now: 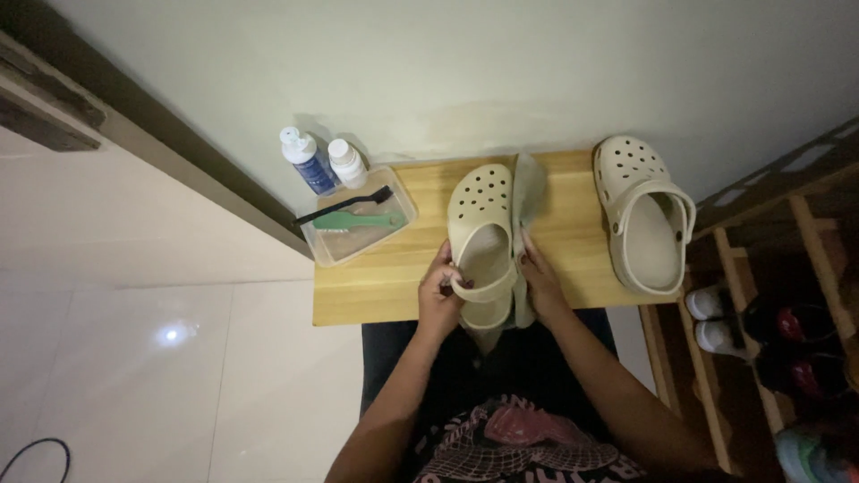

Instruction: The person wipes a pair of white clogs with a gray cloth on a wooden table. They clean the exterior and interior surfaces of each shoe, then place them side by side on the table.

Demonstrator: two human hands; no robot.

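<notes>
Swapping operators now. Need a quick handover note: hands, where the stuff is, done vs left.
Left hand: grips the heel end and strap of the beige clog, held over the wooden table.
Right hand: presses a grey-green cloth against the clog's side.
Second clog: sits on the table's right end, untouched.
Clear tray at back left holds a black brush and a green brush; blue bottle and white bottle stand behind it.
Done: the first clog is in hand with the cloth on it; how clean it is cannot be told.
Left: probably the second clog.
</notes>
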